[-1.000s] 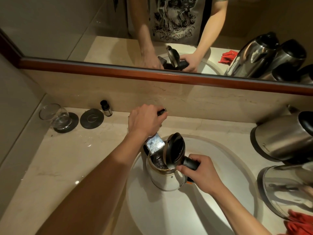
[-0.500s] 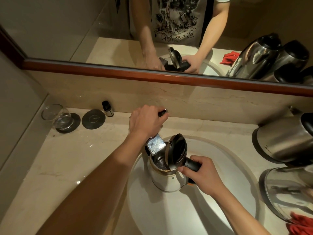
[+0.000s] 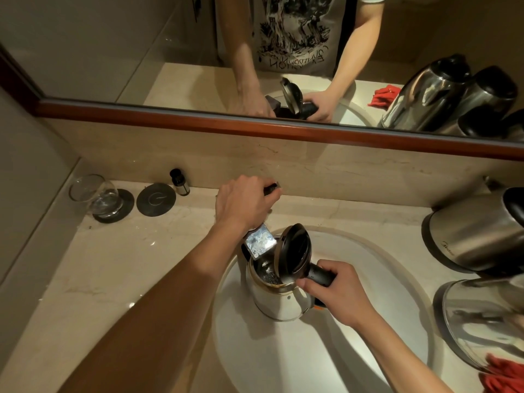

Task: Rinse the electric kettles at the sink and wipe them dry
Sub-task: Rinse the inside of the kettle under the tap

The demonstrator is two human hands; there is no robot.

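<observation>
counter (image 3: 113,268): marble | glass (image 3: 95,195) on coaster | small bottle (image 3: 179,182) | two kettles (image 3: 476,231) right

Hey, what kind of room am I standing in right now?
Most likely a bathroom, perhaps a hotel's. A white oval sink is set into a marble counter, a wood-framed mirror runs above it, and a drinking glass sits on a coaster beside a small bottle.

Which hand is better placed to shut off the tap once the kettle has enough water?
Probably the left hand: it already grips the tap handle, while the right hand holds the kettle handle.
</observation>
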